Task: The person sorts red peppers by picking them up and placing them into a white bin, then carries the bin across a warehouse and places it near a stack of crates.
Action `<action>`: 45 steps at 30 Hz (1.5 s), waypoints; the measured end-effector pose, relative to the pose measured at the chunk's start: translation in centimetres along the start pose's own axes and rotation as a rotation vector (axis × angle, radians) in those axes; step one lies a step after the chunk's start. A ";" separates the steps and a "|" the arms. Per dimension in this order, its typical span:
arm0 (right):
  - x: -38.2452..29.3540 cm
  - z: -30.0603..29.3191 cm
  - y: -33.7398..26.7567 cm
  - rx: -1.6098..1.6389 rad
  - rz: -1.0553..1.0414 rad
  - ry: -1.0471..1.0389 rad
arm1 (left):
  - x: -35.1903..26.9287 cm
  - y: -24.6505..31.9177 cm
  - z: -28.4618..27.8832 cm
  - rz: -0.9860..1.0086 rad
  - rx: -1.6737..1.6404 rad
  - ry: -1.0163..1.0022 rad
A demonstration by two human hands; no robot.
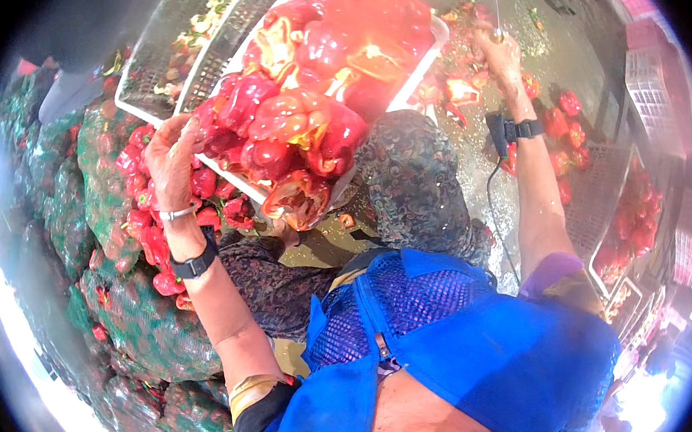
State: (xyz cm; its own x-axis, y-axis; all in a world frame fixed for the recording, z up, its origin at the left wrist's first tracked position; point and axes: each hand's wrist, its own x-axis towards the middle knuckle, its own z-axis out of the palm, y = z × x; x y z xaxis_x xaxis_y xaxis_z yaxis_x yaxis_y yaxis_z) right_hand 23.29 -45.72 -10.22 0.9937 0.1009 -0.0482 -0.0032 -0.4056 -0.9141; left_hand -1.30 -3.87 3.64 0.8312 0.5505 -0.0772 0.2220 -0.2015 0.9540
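Note:
A white plastic crate (419,76) heaped with red bell peppers (311,117), several cut open, stands in front of me. At its left corner is my left hand (173,153), fingers curled beside the rim and the peppers; whether it grips anything cannot be told. My right hand (501,55), out past the crate's right side, is closed around a thin metal tool (495,7), whose slim upper part points away from me. Pepper pieces (463,92) lie on the wet floor below that hand. A halved pepper (299,197) rests at the crate's near end.
Green mesh sacks of peppers (146,322) are piled at left, with loose red peppers (155,239) beside them. Another crate (145,75) with pepper scraps adjoins at upper left. At right are whole peppers (557,122) and a crate of peppers (603,234). A person's dark clothing (82,23) shows upper left.

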 end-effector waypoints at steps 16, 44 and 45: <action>3.7 8.8 31.2 -0.601 0.410 -0.030 | 3.0 -2.3 5.4 -0.056 0.128 -0.099; 4.0 6.4 25.8 -1.114 -0.231 -0.047 | 3.3 -2.2 -0.1 -0.051 0.398 -0.103; 4.5 4.6 30.4 -1.128 -0.304 -0.025 | 3.6 -1.9 0.7 -0.015 0.410 -0.114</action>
State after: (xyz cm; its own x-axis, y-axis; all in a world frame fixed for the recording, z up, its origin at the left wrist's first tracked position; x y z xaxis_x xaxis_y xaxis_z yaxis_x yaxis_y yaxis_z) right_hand 27.11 -53.38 -40.10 0.9340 0.3453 0.0915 0.3479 -0.9374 -0.0137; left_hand 1.60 -2.12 1.35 0.8721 0.4678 -0.1438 0.4000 -0.5121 0.7601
